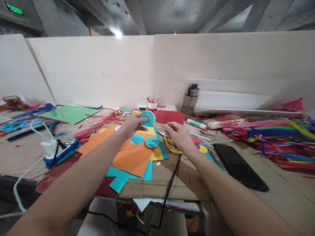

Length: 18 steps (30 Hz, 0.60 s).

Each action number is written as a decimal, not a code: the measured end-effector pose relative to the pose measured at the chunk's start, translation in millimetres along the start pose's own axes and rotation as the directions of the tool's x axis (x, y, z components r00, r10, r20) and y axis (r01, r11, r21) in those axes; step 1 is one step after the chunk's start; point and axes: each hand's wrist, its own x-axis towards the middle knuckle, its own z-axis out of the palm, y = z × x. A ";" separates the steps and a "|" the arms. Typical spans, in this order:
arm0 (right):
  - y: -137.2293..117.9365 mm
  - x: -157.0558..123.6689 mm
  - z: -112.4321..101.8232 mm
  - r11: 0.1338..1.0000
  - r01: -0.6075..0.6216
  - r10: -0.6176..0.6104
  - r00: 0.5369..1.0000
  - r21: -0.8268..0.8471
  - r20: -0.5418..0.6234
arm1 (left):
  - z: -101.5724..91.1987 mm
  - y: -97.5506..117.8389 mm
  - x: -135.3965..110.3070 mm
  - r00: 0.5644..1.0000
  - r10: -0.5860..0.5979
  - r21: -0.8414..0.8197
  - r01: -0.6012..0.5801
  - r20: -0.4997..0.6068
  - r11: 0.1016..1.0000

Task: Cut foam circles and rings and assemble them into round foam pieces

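My left hand [133,125] pinches a round teal disc with a white rim [148,119], raised above the pile of paper. To its right, my right hand [177,133] has its thumb and fingers pressed together; whatever they may hold is too small to make out. Just below that hand lies a curved yellow handle [172,149], partly hidden, with a black cord [172,180] running down from near it. Two more teal discs, one with a white edge [136,140] and one with a red edge [152,142], rest on orange paper [133,160] beneath my left hand.
A black phone [240,167] lies at the right, before bundled coloured pipe cleaners [278,141]. A glue stick [196,123] and dark bottle [190,100] stand farther back. At the left are a blue power strip [61,152], red discs [83,134] and green sheets [67,113].
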 end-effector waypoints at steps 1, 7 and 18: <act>0.7 -0.1 -1.9 0.995 0.013 -0.015 1.000 -0.101 -0.013 | -4.7 0.9 -1.0 1.000 -0.005 -0.013 0.005 -0.028 1.000; 6.2 -0.6 -4.1 0.924 0.103 -0.086 0.994 -0.369 0.062 | -30.0 0.2 -5.7 0.988 -0.010 -0.110 -0.007 -0.156 0.994; -19.8 -27.9 21.3 0.923 0.336 -0.303 0.935 -0.186 0.184 | -37.6 -3.8 -2.8 0.955 -0.052 -0.195 -0.006 -0.293 0.981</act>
